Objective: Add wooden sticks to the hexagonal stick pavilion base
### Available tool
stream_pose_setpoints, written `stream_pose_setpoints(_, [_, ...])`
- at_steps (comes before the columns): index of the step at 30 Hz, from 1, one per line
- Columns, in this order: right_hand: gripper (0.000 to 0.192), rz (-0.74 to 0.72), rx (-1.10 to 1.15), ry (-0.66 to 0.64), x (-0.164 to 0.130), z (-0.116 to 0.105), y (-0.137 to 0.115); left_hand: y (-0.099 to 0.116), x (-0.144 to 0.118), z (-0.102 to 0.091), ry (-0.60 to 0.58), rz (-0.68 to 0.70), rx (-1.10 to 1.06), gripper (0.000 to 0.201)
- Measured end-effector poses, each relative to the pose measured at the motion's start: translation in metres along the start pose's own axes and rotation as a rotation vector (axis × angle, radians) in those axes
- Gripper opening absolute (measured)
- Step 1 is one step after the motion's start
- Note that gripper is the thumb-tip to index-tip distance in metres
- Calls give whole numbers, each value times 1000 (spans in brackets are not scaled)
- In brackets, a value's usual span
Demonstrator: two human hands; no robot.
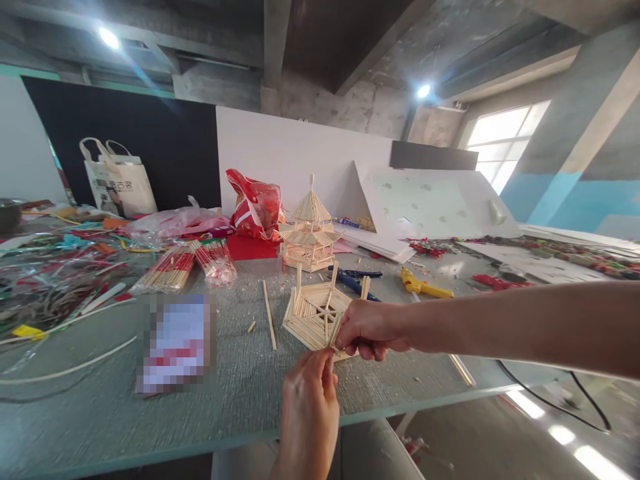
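A hexagonal base of thin wooden sticks [307, 309] lies on the table, with a spoked centre and several short upright posts on its rim. At its near edge, my right hand [369, 327] is closed in a pinch and covers the base's right side. My left hand [311, 397] comes up from below, its thumb and fingers pinched together beside the right fingertips. Whatever lies between the fingertips of either hand is too small and covered to make out. Behind the base stands a finished-looking stick pagoda [310, 230] with a pointed roof.
Blue-handled pliers [353, 280] and a yellow glue gun [425, 285] lie behind my right arm. A loose stick [269, 315] and a blurred-out flat item [177, 347] are to the left. Bundled sticks [167, 268], a red bag [256, 203] and plastic clutter sit farther back.
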State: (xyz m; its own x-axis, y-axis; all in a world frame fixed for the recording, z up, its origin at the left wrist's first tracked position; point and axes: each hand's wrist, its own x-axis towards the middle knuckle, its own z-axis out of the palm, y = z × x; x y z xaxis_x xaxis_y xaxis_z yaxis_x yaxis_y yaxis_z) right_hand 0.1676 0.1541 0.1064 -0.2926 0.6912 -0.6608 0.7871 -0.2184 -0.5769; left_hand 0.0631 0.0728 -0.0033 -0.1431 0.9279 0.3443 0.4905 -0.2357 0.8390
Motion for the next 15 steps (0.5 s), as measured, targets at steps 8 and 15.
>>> stream_pose_setpoints(8, [10, -7, -4, -11, 0, -1, 2, 1, -1, 0, 37, 36, 7, 25])
stream_pose_setpoints(15, [4, -138, -110, 72, 1, 5, 9, -3, -1, 2, 60, 83, -33, 27])
